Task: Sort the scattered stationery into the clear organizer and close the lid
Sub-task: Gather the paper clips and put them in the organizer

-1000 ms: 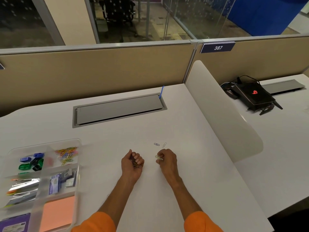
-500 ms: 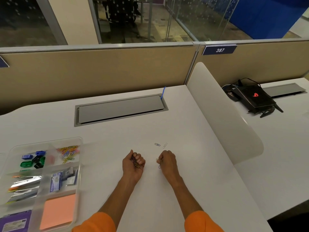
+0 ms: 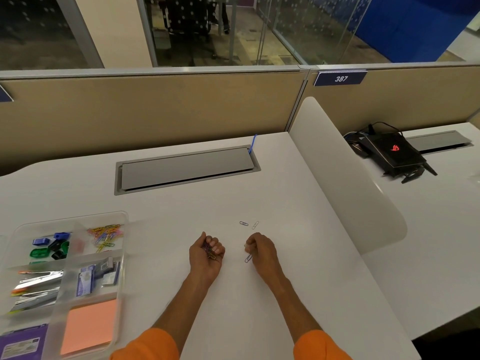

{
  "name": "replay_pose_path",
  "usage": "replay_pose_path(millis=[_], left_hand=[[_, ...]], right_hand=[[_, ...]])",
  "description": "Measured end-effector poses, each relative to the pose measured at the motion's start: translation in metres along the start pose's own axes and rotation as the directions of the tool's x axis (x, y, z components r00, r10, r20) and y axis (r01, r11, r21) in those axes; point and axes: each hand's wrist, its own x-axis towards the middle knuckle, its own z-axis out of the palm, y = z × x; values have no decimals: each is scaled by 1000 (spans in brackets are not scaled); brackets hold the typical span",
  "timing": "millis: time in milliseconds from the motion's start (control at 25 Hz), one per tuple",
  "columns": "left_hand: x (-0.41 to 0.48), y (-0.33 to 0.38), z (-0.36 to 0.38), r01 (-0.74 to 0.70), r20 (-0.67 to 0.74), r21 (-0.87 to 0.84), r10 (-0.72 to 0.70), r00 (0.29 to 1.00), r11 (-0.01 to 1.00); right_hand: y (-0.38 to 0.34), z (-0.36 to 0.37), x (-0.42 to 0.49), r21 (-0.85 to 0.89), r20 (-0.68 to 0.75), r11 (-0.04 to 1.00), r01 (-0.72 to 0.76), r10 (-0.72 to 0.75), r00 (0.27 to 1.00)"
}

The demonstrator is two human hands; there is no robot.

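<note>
My left hand (image 3: 206, 252) lies palm up on the white desk, fingers curled round a small bunch of coloured paper clips (image 3: 209, 250). My right hand (image 3: 259, 249) is just to its right and pinches one paper clip (image 3: 248, 258) that hangs below its fingers. Two loose paper clips (image 3: 248, 224) lie on the desk just beyond my right hand. The clear organizer (image 3: 122, 258) sits at the left with its lid off, holding coloured paper clips (image 3: 106, 236), sharpeners (image 3: 49, 248), staplers, staple boxes and an orange note pad (image 3: 89, 326).
A grey cable hatch (image 3: 185, 168) is set in the desk beyond my hands, with a blue cable (image 3: 252, 144) at its right end. A white curved divider (image 3: 345, 175) bounds the desk on the right. Beyond it a black device (image 3: 394, 153) sits on the neighbouring desk.
My right hand has lifted a paper clip off the desk and drawn back slightly toward me. My left hand has stayed in place with its bunch of clips.
</note>
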Motion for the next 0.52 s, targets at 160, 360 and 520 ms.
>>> replay_pose_path(millis=[160,360,520], left_hand=[[-1,2,-1,-7,-5,-11,7,1000,1000],[-1,-2,-3,4,-15,-9,-4,1000,1000],[-1,-5,0,6,-8,-7,-6,1000,1000]], right_hand=[[1,-30,3,77,142,997,-20,9,990],[6,-38,6,-35,379,998,53,-36,925],[-1,-35,10,-208,388,971,115,-26,921]])
